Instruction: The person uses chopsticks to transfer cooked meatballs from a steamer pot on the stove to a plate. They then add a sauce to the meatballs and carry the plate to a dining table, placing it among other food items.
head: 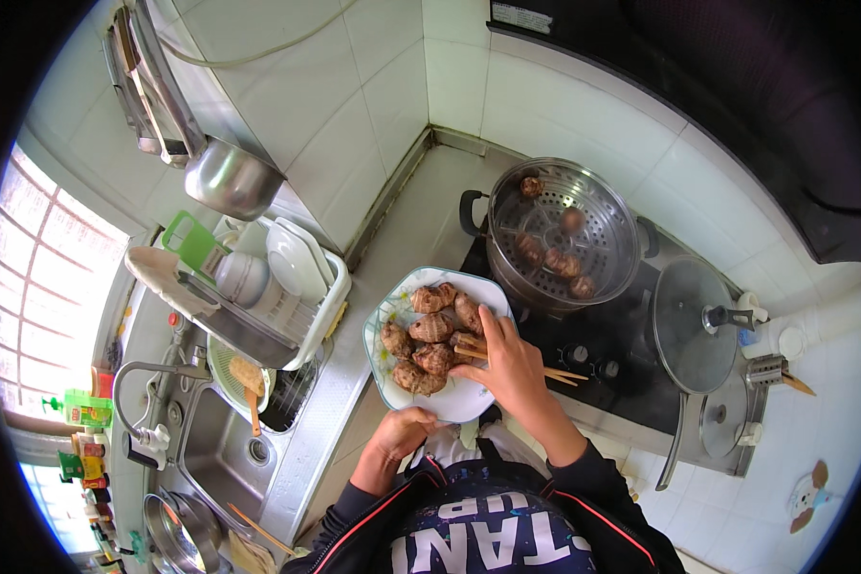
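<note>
My left hand (pixel 405 435) grips the near rim of a white plate (pixel 466 410) with a floral pattern, held in front of my body. Several brown taro corms (pixel 431 328) lie on it. Above the plate's right part is my right hand (pixel 509 366), with wooden chopsticks (pixel 564 374) in it; their tips reach a corm that the fingers partly hide. To the upper right, a steel steamer pot (pixel 545 305) stands on the black cooktop (pixel 617 387). Several more corms (pixel 563 262) sit apart on its perforated tray.
A lidded pan (pixel 694 326) stands right of the steamer. On the left are a dish rack (pixel 333 287) with bowls and plates, a steel sink (pixel 222 445) and a faucet (pixel 147 366). Saucepans (pixel 233 179) hang upper left; the range hood (pixel 689 72) overhangs the upper right.
</note>
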Demonstrator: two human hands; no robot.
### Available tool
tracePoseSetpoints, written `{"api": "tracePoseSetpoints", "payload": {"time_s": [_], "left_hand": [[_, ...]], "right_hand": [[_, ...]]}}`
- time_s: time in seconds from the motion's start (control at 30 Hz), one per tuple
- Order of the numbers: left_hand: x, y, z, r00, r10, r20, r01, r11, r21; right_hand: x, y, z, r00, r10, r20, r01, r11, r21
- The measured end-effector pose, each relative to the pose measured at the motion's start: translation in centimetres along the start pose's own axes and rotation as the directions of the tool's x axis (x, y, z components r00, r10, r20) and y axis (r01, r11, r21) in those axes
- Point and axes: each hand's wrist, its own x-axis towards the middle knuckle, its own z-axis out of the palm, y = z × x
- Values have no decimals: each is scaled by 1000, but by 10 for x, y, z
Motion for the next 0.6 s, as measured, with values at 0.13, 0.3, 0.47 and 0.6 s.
{"api": "tracePoseSetpoints", "payload": {"time_s": [0.13, 0.3, 0.47, 0.6], "left_hand": [[1, 5, -10, 999, -27, -24, 27, 999, 27], [7, -1, -5, 1000, 10, -8, -10, 999, -30], [6, -11, 8, 998, 57, -1, -57, 996, -65], [-6, -28, 19, 991, 131, -30, -134, 985, -105]], "right_hand": [[4, -6, 10, 999, 36, 23, -36, 999, 2], [5, -11, 12, 999, 26, 26, -24, 998, -56], [-5, -18, -14, 995, 26, 95, -24, 999, -25], [-13, -17, -6, 999, -13, 44, 16, 998, -57]]}}
